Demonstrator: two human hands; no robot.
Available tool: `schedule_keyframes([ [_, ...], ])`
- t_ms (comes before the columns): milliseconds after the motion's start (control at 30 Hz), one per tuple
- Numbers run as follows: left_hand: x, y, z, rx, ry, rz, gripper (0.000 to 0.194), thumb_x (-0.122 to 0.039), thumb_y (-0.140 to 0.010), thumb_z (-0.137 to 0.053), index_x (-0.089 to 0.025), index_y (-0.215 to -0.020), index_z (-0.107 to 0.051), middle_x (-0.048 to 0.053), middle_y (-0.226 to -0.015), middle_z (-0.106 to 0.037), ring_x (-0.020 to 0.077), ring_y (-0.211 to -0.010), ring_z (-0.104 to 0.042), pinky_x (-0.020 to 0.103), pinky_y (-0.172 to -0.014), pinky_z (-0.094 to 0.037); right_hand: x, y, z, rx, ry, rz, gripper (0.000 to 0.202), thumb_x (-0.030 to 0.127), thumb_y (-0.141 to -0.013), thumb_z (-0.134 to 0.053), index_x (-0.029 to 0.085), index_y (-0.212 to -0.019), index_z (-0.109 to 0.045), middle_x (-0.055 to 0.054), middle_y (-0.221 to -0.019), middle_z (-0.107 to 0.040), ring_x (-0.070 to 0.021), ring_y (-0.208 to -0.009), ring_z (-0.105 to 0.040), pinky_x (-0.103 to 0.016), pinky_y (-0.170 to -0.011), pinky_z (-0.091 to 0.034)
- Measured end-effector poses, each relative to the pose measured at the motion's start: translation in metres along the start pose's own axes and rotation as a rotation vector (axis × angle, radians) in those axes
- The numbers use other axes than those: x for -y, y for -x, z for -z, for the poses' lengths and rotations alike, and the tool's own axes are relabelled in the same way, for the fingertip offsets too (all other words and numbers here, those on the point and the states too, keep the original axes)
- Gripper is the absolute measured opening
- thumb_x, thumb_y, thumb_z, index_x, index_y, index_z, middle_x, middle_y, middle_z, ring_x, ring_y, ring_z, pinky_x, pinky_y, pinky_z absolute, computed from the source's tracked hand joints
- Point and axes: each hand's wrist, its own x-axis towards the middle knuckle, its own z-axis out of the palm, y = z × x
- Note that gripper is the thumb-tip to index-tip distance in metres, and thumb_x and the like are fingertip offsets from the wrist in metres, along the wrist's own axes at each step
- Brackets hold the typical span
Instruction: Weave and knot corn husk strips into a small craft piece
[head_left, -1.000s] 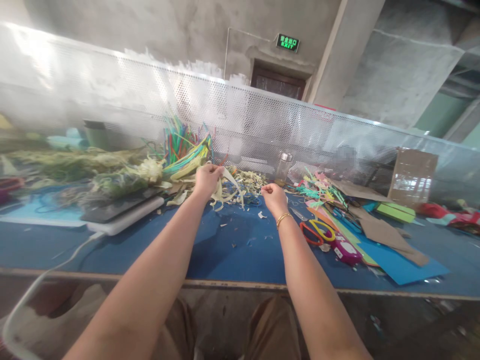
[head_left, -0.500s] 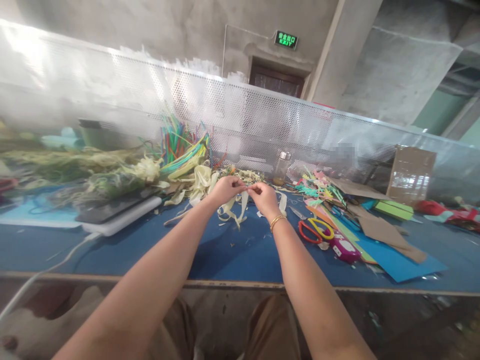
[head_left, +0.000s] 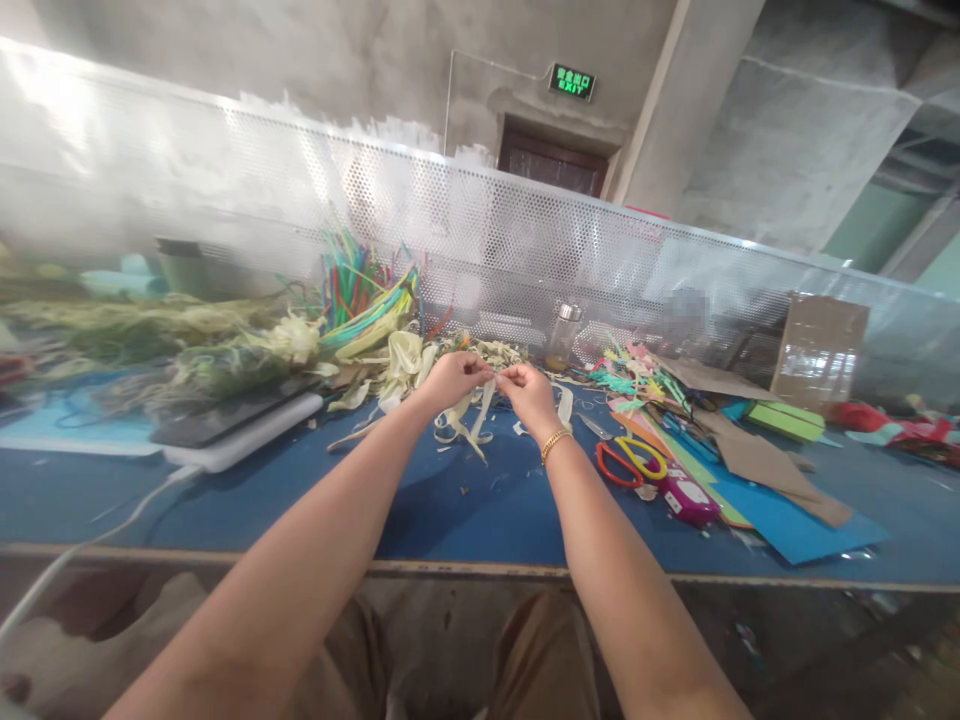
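Note:
My left hand (head_left: 454, 380) and my right hand (head_left: 528, 392) meet over the middle of the blue table, fingertips pinched and almost touching. Between them is a pale husk-like strip (head_left: 484, 412), its loose ends hanging toward the table top; the exact part under the fingertips is hidden. Just behind and left of my left hand lies a heap of cream husk pieces (head_left: 405, 356). Scissors (head_left: 619, 470) with one red and one yellow handle loop lie to the right of my right wrist, beside a purple box (head_left: 688, 497).
Bundled coloured stems (head_left: 367, 300) stand behind at left. A white device (head_left: 247, 435) with a cable lies left. Coloured paper and cardboard (head_left: 765, 460) spread at right. A glass jar (head_left: 564, 336) stands before the perforated metal screen (head_left: 517, 240).
Both hands stay in nearly the same place, still pinched together. The hanging strip ends have shifted slightly.

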Motion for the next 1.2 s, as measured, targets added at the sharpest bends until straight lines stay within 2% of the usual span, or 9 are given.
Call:
schedule_keyframes([
  [167, 0.001, 0.0, 0.001, -0.009, -0.092, -0.05, 0.019, -0.033, -0.074, -0.061, -0.015, -0.074, -0.068, -0.002, -0.056, -0.053, 0.0095, -0.053, -0.042, 0.023, -0.05, -0.03, 0.006, 0.002, 0.005, -0.025, 0.186, 0.086, 0.016, 0.035, -0.076, -0.06, 0.02, -0.077, -0.066, -0.002, -0.075, -0.069, -0.0153, -0.069, -0.062, -0.027, -0.068, -0.048],
  [433, 0.005, -0.002, 0.0, -0.016, -0.157, -0.099, 0.019, -0.034, -0.074, -0.061, -0.016, -0.075, -0.069, -0.001, -0.06, -0.056, 0.0099, -0.056, -0.045, 0.023, -0.052, -0.032, 0.008, 0.004, 0.004, -0.034, 0.243, 0.075, 0.018, 0.035, -0.077, -0.058, 0.019, -0.076, -0.067, -0.003, -0.073, -0.069, -0.016, -0.068, -0.063, -0.027, -0.067, -0.047],
  [667, 0.0, 0.0, 0.002, -0.012, -0.125, -0.051, 0.018, -0.033, -0.073, -0.061, -0.016, -0.075, -0.069, -0.002, -0.057, -0.054, 0.01, -0.053, -0.044, 0.024, -0.051, -0.031, 0.005, 0.002, 0.003, -0.014, 0.171, 0.057, 0.018, 0.036, -0.074, -0.061, 0.02, -0.08, -0.067, -0.002, -0.076, -0.069, -0.0154, -0.068, -0.062, -0.027, -0.069, -0.048],
  [933, -0.008, 0.003, 0.007, -0.045, -0.066, -0.005, 0.019, -0.034, -0.072, -0.064, -0.015, -0.07, -0.065, -0.003, -0.054, -0.05, 0.0087, -0.05, -0.04, 0.024, -0.05, -0.03, 0.005, 0.001, 0.004, -0.07, 0.146, 0.014, 0.017, 0.035, -0.074, -0.059, 0.019, -0.075, -0.065, -0.001, -0.072, -0.067, -0.0147, -0.065, -0.06, -0.026, -0.065, -0.046],
  [1200, -0.006, 0.002, 0.005, 0.025, -0.013, 0.003, 0.02, -0.035, -0.072, -0.064, -0.015, -0.073, -0.066, -0.001, -0.057, -0.055, 0.009, -0.051, -0.043, 0.024, -0.05, -0.031, 0.004, 0.001, 0.003, -0.012, 0.13, 0.038, 0.02, 0.037, -0.074, -0.062, 0.019, -0.08, -0.066, -0.002, -0.078, -0.069, -0.0152, -0.069, -0.062, -0.027, -0.07, -0.049],
])
